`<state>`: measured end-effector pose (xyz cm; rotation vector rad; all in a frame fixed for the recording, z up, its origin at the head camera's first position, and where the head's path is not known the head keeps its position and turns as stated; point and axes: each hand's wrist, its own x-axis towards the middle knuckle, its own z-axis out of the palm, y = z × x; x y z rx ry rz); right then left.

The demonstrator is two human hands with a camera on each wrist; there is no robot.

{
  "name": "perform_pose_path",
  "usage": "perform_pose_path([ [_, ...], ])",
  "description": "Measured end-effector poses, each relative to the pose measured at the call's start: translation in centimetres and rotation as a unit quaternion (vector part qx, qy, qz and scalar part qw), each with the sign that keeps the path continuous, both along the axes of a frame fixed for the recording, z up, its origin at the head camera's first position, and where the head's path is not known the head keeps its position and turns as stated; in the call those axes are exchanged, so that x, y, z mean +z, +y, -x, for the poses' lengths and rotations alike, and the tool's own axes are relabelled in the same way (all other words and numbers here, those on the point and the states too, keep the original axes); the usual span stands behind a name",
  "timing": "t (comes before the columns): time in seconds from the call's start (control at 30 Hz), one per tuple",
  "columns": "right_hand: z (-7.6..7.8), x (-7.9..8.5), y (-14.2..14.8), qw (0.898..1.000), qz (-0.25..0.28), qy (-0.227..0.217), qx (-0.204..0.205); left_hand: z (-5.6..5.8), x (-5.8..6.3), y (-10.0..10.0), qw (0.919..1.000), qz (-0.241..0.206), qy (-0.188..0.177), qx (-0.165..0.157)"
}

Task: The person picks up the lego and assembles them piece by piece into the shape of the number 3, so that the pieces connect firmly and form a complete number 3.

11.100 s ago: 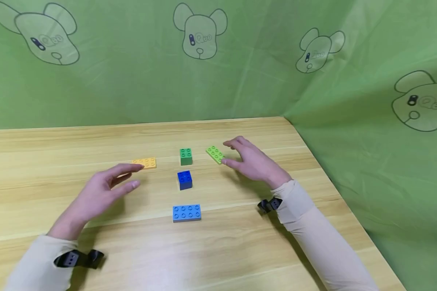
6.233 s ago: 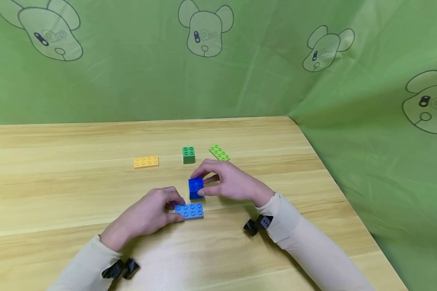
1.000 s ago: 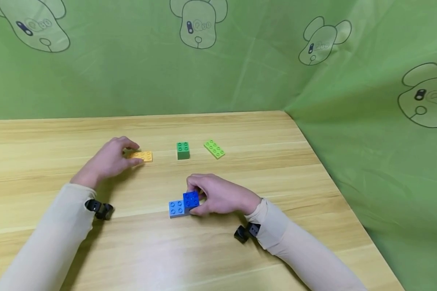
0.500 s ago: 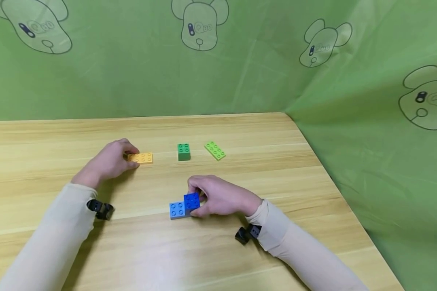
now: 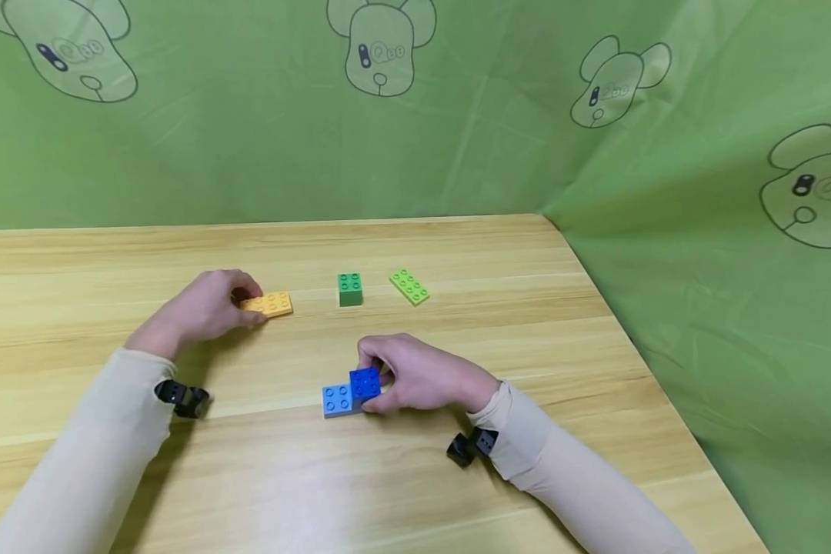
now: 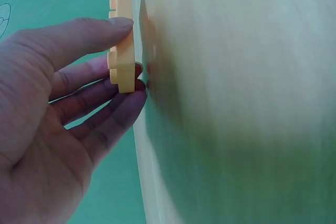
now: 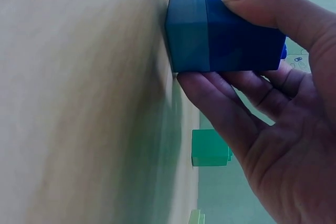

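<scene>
My left hand pinches the flat orange building brick by its left end, thumb on the near side and fingers on the far side. In the left wrist view a thin gap shows between the orange brick and the tabletop. My right hand grips a dark blue square brick, which sits on the right half of a longer light blue brick. The right wrist view shows the thumb on the dark blue brick and the fingers beneath both bricks, whose faces meet flush.
Behind the stacked bricks stands a green square brick. To its right a flat lime-green brick lies at an angle. The wooden table meets a green curtain at the back and right.
My left hand has closed round the orange brick and turned it slightly, its right end now tipped up a little. The right hand and the blue bricks stay in place.
</scene>
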<state>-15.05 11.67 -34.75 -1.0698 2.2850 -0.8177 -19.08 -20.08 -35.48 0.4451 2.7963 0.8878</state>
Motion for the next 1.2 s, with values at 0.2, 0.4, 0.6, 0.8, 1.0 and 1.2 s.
perform_pose_path([
  [0.2,0.0,0.1,0.0,1.0,-0.001,0.003,-0.002,-0.1,0.1,-0.1,0.9999,-0.015,0.0,0.002],
  [0.4,0.0,0.0,-0.1,1.0,-0.001,0.001,0.001,-0.3,0.0,-0.4,0.9997,-0.024,-0.003,0.006],
  [0.6,0.1,0.2,0.0,1.0,0.0,-0.001,-0.001,-0.6,0.1,-0.4,0.9994,-0.031,-0.012,0.01],
  [0.8,0.1,0.3,0.0,1.0,-0.004,0.001,-0.001,-1.2,-0.1,0.1,0.9989,-0.041,-0.02,0.008],
  [1.0,0.0,0.0,0.0,1.0,-0.002,0.0,-0.002,-1.7,0.0,0.2,0.9988,-0.045,-0.013,0.008],
  [1.2,0.0,-0.1,0.0,1.0,-0.002,-0.002,-0.003,-2.4,0.1,0.4,0.9977,-0.066,-0.008,0.015],
])
